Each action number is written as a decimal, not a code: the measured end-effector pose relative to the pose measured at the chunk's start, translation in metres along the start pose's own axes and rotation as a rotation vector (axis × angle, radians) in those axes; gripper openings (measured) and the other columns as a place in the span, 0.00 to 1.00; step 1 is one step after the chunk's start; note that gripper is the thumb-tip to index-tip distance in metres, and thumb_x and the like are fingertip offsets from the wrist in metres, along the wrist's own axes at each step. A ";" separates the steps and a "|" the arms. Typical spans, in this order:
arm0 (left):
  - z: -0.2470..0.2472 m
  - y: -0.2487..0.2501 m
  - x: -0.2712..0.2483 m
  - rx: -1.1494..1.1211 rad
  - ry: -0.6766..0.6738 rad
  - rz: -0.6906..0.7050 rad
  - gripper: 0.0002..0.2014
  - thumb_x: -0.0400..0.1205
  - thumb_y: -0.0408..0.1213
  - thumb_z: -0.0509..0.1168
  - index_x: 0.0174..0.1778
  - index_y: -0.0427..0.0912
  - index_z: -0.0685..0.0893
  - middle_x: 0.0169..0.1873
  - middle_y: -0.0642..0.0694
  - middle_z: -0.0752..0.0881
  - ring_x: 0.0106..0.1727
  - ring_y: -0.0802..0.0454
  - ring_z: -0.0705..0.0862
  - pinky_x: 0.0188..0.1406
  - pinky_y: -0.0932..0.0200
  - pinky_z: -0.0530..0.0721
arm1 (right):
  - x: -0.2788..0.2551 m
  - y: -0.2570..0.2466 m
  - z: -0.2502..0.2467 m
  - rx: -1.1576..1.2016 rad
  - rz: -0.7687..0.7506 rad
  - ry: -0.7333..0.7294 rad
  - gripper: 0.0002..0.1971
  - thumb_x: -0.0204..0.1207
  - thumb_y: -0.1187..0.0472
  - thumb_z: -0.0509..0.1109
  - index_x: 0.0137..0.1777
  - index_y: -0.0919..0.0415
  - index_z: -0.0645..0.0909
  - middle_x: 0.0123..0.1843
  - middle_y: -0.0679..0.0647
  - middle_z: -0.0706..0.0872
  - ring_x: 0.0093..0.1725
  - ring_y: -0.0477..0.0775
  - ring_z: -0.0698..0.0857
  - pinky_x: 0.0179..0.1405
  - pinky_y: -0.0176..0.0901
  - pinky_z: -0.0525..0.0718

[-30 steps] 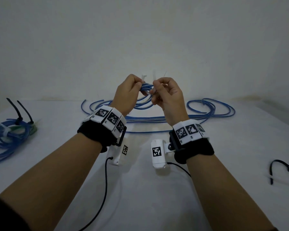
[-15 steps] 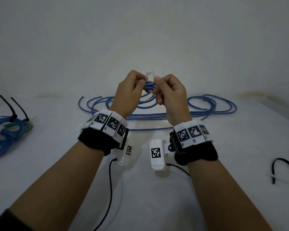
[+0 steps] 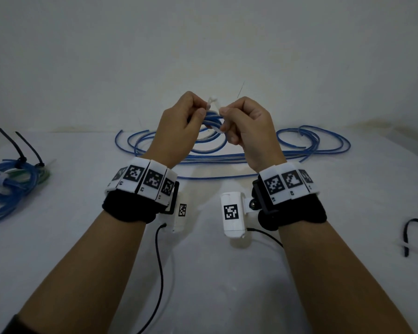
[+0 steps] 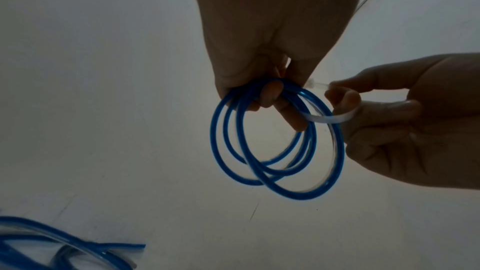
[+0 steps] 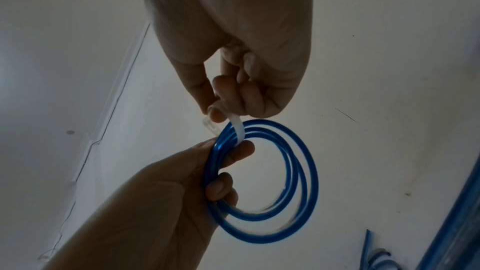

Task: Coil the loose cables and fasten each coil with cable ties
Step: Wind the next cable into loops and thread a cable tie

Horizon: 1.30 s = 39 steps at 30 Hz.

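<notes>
The blue cable coil (image 4: 275,147) I hold looks like glossy, smooth translucent plastic, the white cable tie (image 5: 237,128) a milky, semi-matt plastic, and the desk (image 3: 203,273) below, at six o'clock, a matt white surface.

A small coil of blue cable (image 4: 275,147), three or four loops, hangs in the air above the table, pinched at its top. A white cable tie (image 5: 237,128) curls around those strands, its square head poking up, not cinched. The rest of the blue cable (image 3: 311,145) sprawls loose across the table behind.
</notes>
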<state>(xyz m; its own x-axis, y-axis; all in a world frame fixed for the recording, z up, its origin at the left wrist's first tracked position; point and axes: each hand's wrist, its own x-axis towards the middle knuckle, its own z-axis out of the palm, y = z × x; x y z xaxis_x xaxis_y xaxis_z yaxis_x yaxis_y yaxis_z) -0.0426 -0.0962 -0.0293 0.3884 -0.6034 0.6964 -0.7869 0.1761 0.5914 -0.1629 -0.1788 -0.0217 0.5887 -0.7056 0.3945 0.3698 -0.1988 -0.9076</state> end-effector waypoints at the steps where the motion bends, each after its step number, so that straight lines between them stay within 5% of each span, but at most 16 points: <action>1: -0.001 -0.001 -0.001 -0.002 -0.010 -0.003 0.06 0.84 0.33 0.57 0.51 0.37 0.78 0.41 0.54 0.84 0.39 0.70 0.82 0.40 0.73 0.76 | 0.000 0.000 0.000 -0.004 0.006 -0.011 0.10 0.76 0.70 0.66 0.34 0.63 0.75 0.26 0.59 0.78 0.19 0.49 0.68 0.21 0.38 0.67; 13: -0.015 -0.007 -0.011 0.124 -0.082 0.043 0.09 0.85 0.33 0.54 0.57 0.41 0.78 0.25 0.54 0.77 0.26 0.62 0.74 0.27 0.73 0.66 | -0.001 0.004 0.008 -0.008 0.056 -0.039 0.08 0.76 0.70 0.66 0.35 0.66 0.76 0.25 0.57 0.78 0.19 0.48 0.68 0.21 0.38 0.66; 17: -0.016 -0.008 -0.011 0.136 -0.089 0.069 0.10 0.85 0.33 0.54 0.58 0.42 0.78 0.28 0.45 0.81 0.26 0.61 0.74 0.26 0.73 0.66 | -0.001 0.006 0.009 -0.001 0.081 -0.046 0.08 0.76 0.70 0.66 0.35 0.66 0.76 0.25 0.57 0.78 0.20 0.49 0.67 0.20 0.37 0.65; 23: -0.014 -0.010 -0.010 0.129 -0.078 0.096 0.09 0.84 0.28 0.56 0.53 0.35 0.80 0.34 0.64 0.77 0.32 0.76 0.77 0.32 0.81 0.67 | -0.001 0.006 0.010 0.048 0.127 -0.047 0.09 0.76 0.72 0.64 0.34 0.65 0.73 0.27 0.61 0.73 0.17 0.45 0.68 0.18 0.35 0.61; 28: -0.012 -0.009 -0.011 0.125 -0.044 0.109 0.09 0.84 0.30 0.56 0.55 0.37 0.81 0.38 0.54 0.82 0.33 0.72 0.78 0.32 0.80 0.69 | 0.000 0.006 0.010 0.087 0.151 -0.033 0.11 0.77 0.71 0.64 0.33 0.63 0.73 0.24 0.57 0.76 0.17 0.46 0.63 0.20 0.38 0.59; 33: -0.011 -0.007 -0.014 0.110 -0.046 0.089 0.11 0.84 0.30 0.56 0.59 0.39 0.79 0.37 0.55 0.82 0.27 0.69 0.77 0.28 0.79 0.68 | -0.001 0.007 0.012 0.099 0.170 -0.027 0.07 0.78 0.69 0.65 0.38 0.63 0.76 0.22 0.54 0.78 0.16 0.45 0.64 0.18 0.34 0.62; 39: -0.013 -0.007 -0.012 0.132 -0.054 0.095 0.10 0.84 0.29 0.56 0.56 0.38 0.80 0.39 0.50 0.83 0.31 0.75 0.77 0.30 0.81 0.68 | -0.002 0.005 0.012 0.102 0.174 -0.024 0.10 0.77 0.70 0.66 0.34 0.63 0.75 0.23 0.55 0.77 0.17 0.46 0.63 0.18 0.35 0.61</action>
<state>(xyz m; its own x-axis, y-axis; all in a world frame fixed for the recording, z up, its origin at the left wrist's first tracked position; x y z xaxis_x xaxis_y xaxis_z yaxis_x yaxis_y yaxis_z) -0.0360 -0.0801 -0.0366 0.2859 -0.6306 0.7215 -0.8761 0.1330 0.4635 -0.1533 -0.1702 -0.0252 0.6668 -0.7064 0.2374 0.3309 -0.0048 -0.9436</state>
